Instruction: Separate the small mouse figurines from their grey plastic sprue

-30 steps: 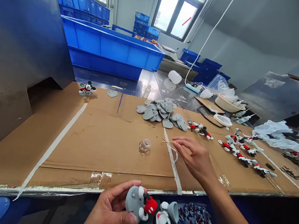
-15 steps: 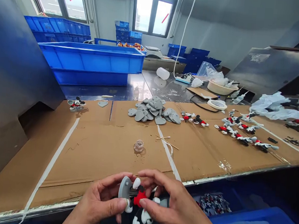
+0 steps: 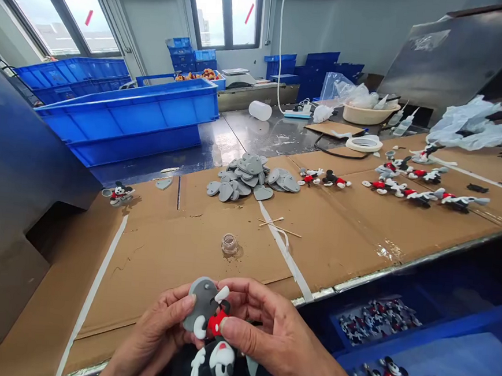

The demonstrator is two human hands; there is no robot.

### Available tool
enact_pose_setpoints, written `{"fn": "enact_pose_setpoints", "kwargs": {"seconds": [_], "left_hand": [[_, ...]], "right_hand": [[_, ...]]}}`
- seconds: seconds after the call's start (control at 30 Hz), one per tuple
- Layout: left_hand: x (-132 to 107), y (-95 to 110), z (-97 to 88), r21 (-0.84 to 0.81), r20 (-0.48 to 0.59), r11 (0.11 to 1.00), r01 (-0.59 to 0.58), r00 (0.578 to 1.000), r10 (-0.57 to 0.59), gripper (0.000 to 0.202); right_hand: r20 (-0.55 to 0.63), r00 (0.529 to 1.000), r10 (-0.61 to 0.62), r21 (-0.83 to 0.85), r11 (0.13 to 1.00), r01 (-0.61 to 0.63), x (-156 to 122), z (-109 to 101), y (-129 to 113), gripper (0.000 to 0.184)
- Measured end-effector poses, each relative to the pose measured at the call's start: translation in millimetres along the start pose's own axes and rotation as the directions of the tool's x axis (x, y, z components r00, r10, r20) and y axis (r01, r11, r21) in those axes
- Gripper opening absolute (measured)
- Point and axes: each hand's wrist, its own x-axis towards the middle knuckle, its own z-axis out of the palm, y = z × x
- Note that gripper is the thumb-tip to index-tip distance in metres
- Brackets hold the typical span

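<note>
"Mouse figurine (image 3: 216,323) — where is it?"

"Between the two hands, before the near edge of the cardboard (image 3: 178,234), head toward the person, shoes at the grey base (image 3: 202,301). I can't tell whether they're joined."

"And the hands?"

"The left hand (image 3: 157,326) pinches the grey base, thumb near its rim. The right hand (image 3: 268,331) has the figure itself, thumb on the red shorts; its other fingers are partly hidden behind."

"What lies beyond them?"

"A small clear jar (image 3: 230,244), then — to its right — two cotton swabs (image 3: 290,233) crossed over a strip of white tape (image 3: 292,265). Farther back, a heap of grey plates (image 3: 248,176)."
</note>
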Motion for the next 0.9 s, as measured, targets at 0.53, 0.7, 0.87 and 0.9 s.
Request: {"fn": "enact_pose_setpoints", "kwargs": {"seconds": [0.53, 0.7, 0.87, 0.9], "left_hand": [[19, 28, 11.7, 0.26, -0.274, 0.964, -0.055, 0.953, 0.128, 0.038], [28, 37, 13.3, 0.283, -0.288, 0.958, -0.043, 0.949, 0.127, 0.031], [37, 53, 13.2, 0.492, -0.31, 0.869, -0.042, 0.925, 0.22, 0.04], [40, 57, 13.2, 0.534, -0.307, 0.845, -0.035, 0.923, 0.233, 0.042]], "right_hand": [[-0.192, 0.979, -0.074, 0.18, 0.978, 0.109, 19, 12, 34, 0.031], [-0.171, 0.982, -0.074, 0.146, 0.984, 0.1, 18, 17, 29, 0.029], [-0.203, 0.978, -0.055, 0.269, 0.957, 0.11, 23, 22, 34, 0.042], [-0.208, 0.976, -0.058, 0.307, 0.944, 0.121, 25, 23, 36, 0.043]]}}
